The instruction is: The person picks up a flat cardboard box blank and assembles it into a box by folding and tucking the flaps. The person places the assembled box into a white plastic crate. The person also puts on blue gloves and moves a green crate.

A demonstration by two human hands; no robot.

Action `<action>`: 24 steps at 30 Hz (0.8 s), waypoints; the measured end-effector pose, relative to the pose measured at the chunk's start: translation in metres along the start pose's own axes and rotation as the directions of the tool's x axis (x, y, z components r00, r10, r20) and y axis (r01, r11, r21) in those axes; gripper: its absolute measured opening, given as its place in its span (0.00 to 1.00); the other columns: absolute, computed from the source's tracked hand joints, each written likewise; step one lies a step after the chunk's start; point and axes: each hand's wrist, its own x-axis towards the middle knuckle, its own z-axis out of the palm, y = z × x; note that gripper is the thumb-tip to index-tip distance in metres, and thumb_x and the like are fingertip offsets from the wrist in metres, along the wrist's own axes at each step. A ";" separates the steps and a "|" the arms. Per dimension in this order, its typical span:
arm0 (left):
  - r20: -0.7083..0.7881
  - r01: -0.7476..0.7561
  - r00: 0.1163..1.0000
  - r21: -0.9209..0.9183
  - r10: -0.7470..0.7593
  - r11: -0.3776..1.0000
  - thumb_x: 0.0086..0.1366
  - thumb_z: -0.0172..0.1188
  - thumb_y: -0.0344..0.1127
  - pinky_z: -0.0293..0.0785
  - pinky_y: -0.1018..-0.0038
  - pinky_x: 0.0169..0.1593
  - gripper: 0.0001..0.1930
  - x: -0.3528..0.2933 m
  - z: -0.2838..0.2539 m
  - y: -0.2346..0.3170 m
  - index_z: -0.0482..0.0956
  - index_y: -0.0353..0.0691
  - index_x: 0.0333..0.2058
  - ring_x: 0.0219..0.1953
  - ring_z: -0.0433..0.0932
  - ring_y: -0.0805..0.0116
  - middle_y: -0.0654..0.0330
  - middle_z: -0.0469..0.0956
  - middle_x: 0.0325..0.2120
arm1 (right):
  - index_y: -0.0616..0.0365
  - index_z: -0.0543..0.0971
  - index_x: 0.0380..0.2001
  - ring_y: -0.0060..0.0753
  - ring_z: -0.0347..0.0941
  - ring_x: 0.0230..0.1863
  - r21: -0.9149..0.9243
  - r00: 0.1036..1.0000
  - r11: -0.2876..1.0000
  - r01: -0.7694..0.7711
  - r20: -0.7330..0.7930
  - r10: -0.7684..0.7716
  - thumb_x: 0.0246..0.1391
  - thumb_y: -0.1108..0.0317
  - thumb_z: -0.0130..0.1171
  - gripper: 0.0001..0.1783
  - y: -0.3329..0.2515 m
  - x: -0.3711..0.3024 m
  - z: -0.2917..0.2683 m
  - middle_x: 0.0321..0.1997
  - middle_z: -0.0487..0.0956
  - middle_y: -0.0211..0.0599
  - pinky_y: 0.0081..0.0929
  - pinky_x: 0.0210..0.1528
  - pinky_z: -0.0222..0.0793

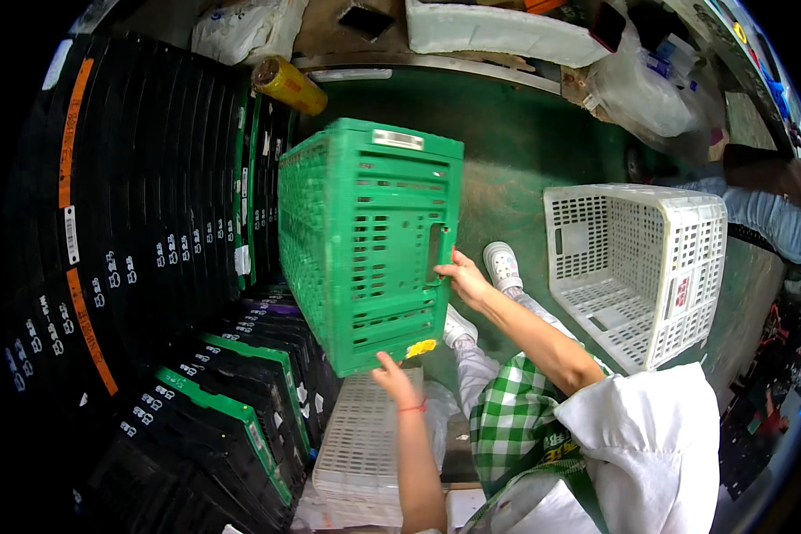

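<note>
A green plastic crate (pixel 400 249) with slotted walls is held up in front of me, tipped on its side. My right hand (pixel 465 278) grips it at the handle opening in its right end. At its lower corner my left hand (pixel 395 381) supports the bottom edge, the thumb showing and the other fingers partly hidden. A yellow sticker (pixel 421 348) is on the crate near that hand, and a white label (pixel 398 139) is at the upper edge. The crate's left side is slightly blurred.
Tall stacks of black folded crates (pixel 142 178) line the left, with more black and green-edged ones (pixel 231 400) below. A white slotted crate (pixel 636 267) lies on the green floor at right. Another white crate (pixel 365 436) is beneath my left hand. A yellow roll (pixel 288 85) stands behind.
</note>
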 end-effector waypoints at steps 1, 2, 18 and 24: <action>-0.042 -0.002 0.999 -0.056 0.000 0.998 0.61 0.46 0.48 0.68 0.75 0.36 0.22 0.003 -0.005 0.011 0.64 0.32 0.42 0.35 0.70 0.72 0.58 0.70 0.38 | 0.60 0.64 0.46 0.27 0.64 0.45 -0.032 0.996 0.996 0.088 0.027 -0.087 0.41 0.78 0.53 0.24 0.000 -0.004 0.014 0.43 0.70 0.33 0.26 0.50 0.58; -0.073 -0.136 0.990 -0.190 0.124 0.972 0.60 0.45 0.51 0.67 0.70 0.41 0.25 0.007 -0.012 0.025 0.61 0.34 0.45 0.40 0.69 0.69 0.57 0.67 0.42 | 0.60 0.65 0.45 0.25 0.66 0.42 -0.085 0.983 0.980 0.179 0.060 -0.175 0.41 0.76 0.56 0.24 0.001 -0.011 0.032 0.40 0.71 0.32 0.26 0.48 0.60; 0.283 0.322 0.897 0.110 -0.340 0.940 0.56 0.48 0.57 0.67 0.73 0.30 0.29 0.002 -0.065 0.048 0.57 0.42 0.47 0.30 0.73 0.66 0.60 0.69 0.37 | 0.64 0.59 0.39 0.33 0.74 0.29 -0.498 0.984 0.858 0.129 -0.041 -0.171 0.36 0.76 0.56 0.25 -0.009 -0.042 0.089 0.31 0.74 0.45 0.28 0.34 0.68; 0.197 0.312 0.919 0.169 -0.342 0.935 0.56 0.45 0.60 0.63 0.81 0.20 0.29 -0.011 -0.053 0.043 0.57 0.44 0.49 0.28 0.75 0.67 0.61 0.70 0.35 | 0.66 0.50 0.53 0.38 0.73 0.33 -0.559 0.991 0.825 0.080 -0.047 -0.128 0.38 0.72 0.59 0.40 -0.008 -0.042 0.078 0.35 0.74 0.49 0.31 0.39 0.66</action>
